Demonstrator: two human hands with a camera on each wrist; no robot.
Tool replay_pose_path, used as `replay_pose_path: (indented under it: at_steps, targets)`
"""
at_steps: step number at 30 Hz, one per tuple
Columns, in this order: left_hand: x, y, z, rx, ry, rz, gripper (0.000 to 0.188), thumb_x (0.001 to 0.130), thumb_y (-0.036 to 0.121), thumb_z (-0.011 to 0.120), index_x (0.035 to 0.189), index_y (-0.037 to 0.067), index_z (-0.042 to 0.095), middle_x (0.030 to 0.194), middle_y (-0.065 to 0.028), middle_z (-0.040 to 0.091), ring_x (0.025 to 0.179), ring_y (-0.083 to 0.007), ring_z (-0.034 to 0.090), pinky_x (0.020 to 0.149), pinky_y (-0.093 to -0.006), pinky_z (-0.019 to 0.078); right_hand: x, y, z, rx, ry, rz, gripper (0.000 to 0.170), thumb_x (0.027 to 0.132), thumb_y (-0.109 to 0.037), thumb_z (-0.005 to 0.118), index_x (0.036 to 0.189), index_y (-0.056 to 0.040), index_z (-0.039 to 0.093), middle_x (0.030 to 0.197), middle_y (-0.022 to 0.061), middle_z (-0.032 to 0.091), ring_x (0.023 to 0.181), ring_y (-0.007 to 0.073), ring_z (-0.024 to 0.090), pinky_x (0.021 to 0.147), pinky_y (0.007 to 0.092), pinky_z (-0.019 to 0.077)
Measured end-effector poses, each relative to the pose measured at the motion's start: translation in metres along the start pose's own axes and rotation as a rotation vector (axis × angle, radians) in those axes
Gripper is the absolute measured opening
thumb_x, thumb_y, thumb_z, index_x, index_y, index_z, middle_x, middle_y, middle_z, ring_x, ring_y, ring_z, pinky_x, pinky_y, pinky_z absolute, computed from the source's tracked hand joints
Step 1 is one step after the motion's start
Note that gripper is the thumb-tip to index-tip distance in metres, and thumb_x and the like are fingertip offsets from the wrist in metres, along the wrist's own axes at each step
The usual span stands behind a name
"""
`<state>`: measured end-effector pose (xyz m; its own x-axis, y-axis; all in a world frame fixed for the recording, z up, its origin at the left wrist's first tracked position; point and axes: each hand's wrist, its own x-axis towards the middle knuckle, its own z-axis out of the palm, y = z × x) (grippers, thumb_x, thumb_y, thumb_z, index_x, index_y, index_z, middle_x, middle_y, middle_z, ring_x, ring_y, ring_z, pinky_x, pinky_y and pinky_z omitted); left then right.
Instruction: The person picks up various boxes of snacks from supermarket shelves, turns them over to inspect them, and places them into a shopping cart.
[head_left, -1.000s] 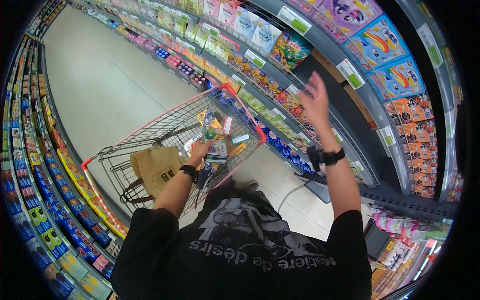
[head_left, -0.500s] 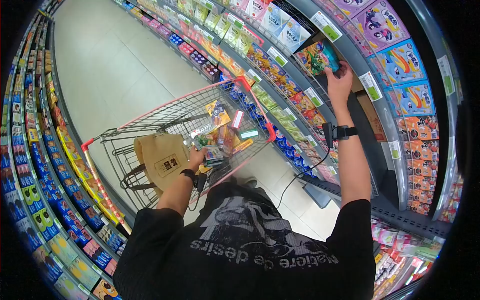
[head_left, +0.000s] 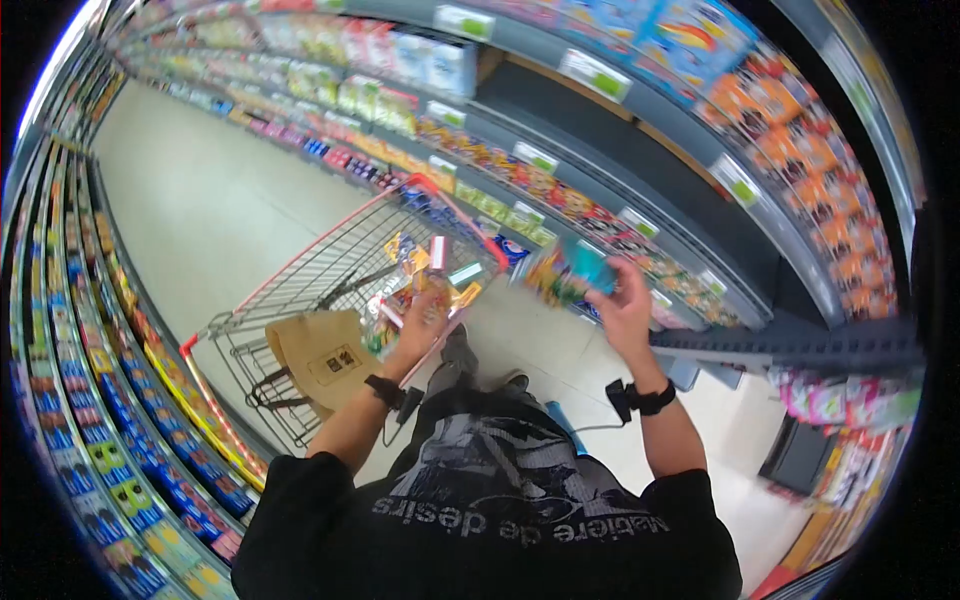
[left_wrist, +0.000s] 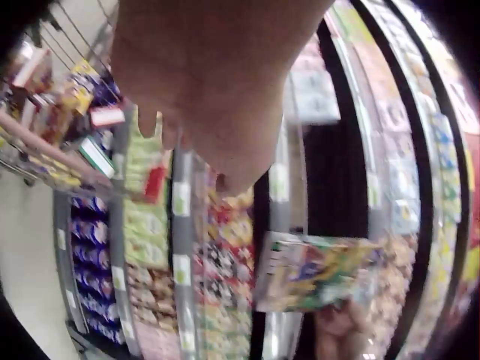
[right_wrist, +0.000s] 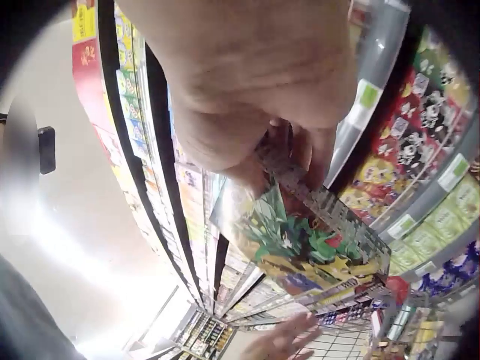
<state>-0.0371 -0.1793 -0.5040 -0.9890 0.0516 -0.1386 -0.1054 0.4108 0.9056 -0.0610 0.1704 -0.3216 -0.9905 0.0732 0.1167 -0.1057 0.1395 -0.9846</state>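
Note:
A colourful box with a teal side is pinched by my right hand, off the shelf and right of the cart's front corner. In the right wrist view my fingers grip the top of this box; the left wrist view shows its printed face above my right hand. My left hand is over the near side of the cart, above packages, blurred in the head view. Its fingers look relaxed and hold nothing in the right wrist view.
The wire cart has a red-cornered rim and holds a brown bag and several packages. Stocked shelves curve along the left and right. Feet stand beside the cart. Cables hang from both wrist cameras.
My right hand has taken the box from the shelf and brought it down and left toward the cart. My left hand has let go of the package in the cart and lifted slightly.

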Motion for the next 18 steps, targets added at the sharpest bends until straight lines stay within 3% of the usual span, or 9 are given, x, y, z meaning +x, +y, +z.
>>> replay_pose_path:
  at_steps: [3, 6, 9, 13, 16, 18]
  targets:
    - [-0.01, 0.098, 0.049, 0.045, -0.33, 0.369, 0.069, 0.081, 0.021, 0.074, 0.138, -0.001, 0.041, 0.132, -0.0159, 0.053, 0.117, -0.025, 0.054, 0.1, -0.0379, 0.0428, -0.066, 0.014, -0.04, -0.074, -0.071, 0.13, 0.054, 0.077, 0.006, 0.071, 0.125, -0.001, 0.049, 0.119, 0.0073, 0.052, 0.111, 0.0181, 0.053, 0.088, 0.0295, 0.0499]
    - [-0.036, 0.201, 0.096, 0.049, -0.566, 0.316, 0.061, 0.081, 0.018, 0.073, 0.133, -0.001, 0.046, 0.129, -0.0148, 0.054, 0.114, -0.0259, 0.056, 0.099, -0.0376, 0.0451, -0.117, 0.022, -0.076, 0.041, -0.016, 0.174, 0.054, 0.077, 0.008, 0.068, 0.126, -0.0024, 0.048, 0.121, 0.0082, 0.053, 0.115, 0.0198, 0.053, 0.09, 0.0316, 0.051]
    - [-0.047, 0.225, 0.148, -0.035, -0.67, 0.253, 0.052, 0.08, 0.013, 0.073, 0.126, 0.0, 0.051, 0.125, -0.0136, 0.055, 0.111, -0.0245, 0.058, 0.096, -0.0364, 0.0488, -0.159, 0.013, -0.108, 0.244, 0.185, 0.169, 0.052, 0.08, 0.01, 0.065, 0.127, -0.0026, 0.048, 0.128, 0.0099, 0.053, 0.122, 0.0224, 0.051, 0.094, 0.0348, 0.0497]
    - [-0.066, 0.248, 0.196, -0.203, -0.717, 0.271, 0.047, 0.078, 0.002, 0.073, 0.121, 0.002, 0.056, 0.117, -0.01, 0.057, 0.104, -0.0187, 0.059, 0.094, -0.0352, 0.0507, -0.208, 0.03, -0.137, 0.263, 0.303, 0.168, 0.046, 0.082, 0.01, 0.063, 0.125, 0.0012, 0.049, 0.131, 0.0124, 0.051, 0.122, 0.0221, 0.051, 0.099, 0.0355, 0.0469]
    - [-0.076, 0.258, 0.215, -0.23, -0.74, 0.399, 0.053, 0.078, 0.002, 0.073, 0.126, 0.003, 0.052, 0.12, -0.0108, 0.056, 0.103, -0.0173, 0.059, 0.093, -0.0346, 0.051, -0.232, 0.034, -0.153, 0.272, 0.361, 0.122, 0.048, 0.082, 0.011, 0.062, 0.127, 0.0008, 0.048, 0.132, 0.0134, 0.05, 0.121, 0.0219, 0.052, 0.098, 0.0357, 0.0473]
    - [-0.083, 0.26, 0.222, -0.247, -0.716, 0.37, 0.058, 0.081, 0.004, 0.073, 0.132, 0.004, 0.046, 0.123, -0.0123, 0.054, 0.104, -0.0172, 0.059, 0.091, -0.0336, 0.0514, -0.237, 0.04, -0.159, 0.265, 0.383, 0.033, 0.044, 0.085, 0.01, 0.06, 0.126, 0.0016, 0.05, 0.134, 0.0144, 0.049, 0.12, 0.0218, 0.052, 0.098, 0.035, 0.0473]
